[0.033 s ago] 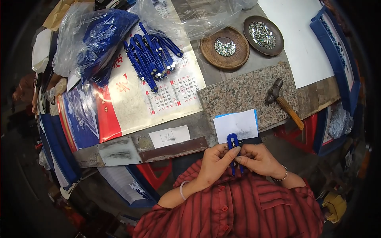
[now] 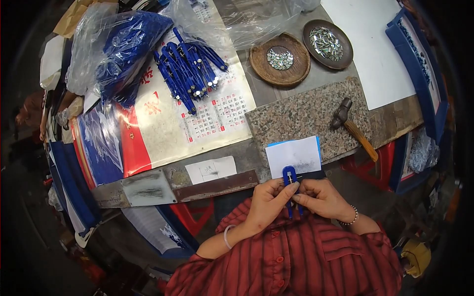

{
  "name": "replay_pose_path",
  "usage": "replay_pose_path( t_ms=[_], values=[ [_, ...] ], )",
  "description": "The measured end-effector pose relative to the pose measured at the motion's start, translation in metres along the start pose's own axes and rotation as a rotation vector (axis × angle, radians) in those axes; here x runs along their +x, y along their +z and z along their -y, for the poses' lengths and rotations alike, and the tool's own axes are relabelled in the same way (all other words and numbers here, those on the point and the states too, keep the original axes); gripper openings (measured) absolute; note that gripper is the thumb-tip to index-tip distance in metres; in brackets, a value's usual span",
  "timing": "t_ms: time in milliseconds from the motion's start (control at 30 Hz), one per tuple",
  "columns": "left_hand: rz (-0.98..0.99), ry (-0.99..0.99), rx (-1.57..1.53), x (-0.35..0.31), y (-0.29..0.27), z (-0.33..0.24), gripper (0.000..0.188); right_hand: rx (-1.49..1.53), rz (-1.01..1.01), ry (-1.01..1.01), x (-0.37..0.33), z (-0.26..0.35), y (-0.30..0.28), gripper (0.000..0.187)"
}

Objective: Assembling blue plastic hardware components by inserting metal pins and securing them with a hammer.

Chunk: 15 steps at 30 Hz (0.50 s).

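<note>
Both hands, left hand (image 2: 266, 204) and right hand (image 2: 321, 197), pinch blue clip (image 2: 289, 176); hammer (image 2: 353, 127) lies near

Bright bench, dark rim, heavy fisheye

Light's even from above w/ soft shadows; glare on the plastic bags (image 2: 106, 47) and white sheet (image 2: 375, 49). Edges bend hard & fall to black vignette. Center's sharp enough, floor stuff dim & mushy, esp. lower left.
</note>
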<state>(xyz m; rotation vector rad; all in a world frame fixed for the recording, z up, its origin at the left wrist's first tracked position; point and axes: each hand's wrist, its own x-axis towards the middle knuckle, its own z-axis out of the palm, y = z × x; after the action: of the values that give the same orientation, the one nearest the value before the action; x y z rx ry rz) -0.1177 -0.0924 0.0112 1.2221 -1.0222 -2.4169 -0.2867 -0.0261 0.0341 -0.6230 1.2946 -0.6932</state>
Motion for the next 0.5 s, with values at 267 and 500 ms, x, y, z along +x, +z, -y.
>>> replay_pose_path(
  t_ms=[267,500],
  values=[
    [-0.026,0.011,0.016,0.001,0.006,-0.007,0.018,-0.081,-0.017,0.002,-0.002,0.001,-0.002,0.022],
    [-0.021,0.033,0.115,-0.001,0.002,-0.005,0.019,-0.674,-0.155,-0.378,-0.017,0.061,-0.021,0.017]
  ],
)
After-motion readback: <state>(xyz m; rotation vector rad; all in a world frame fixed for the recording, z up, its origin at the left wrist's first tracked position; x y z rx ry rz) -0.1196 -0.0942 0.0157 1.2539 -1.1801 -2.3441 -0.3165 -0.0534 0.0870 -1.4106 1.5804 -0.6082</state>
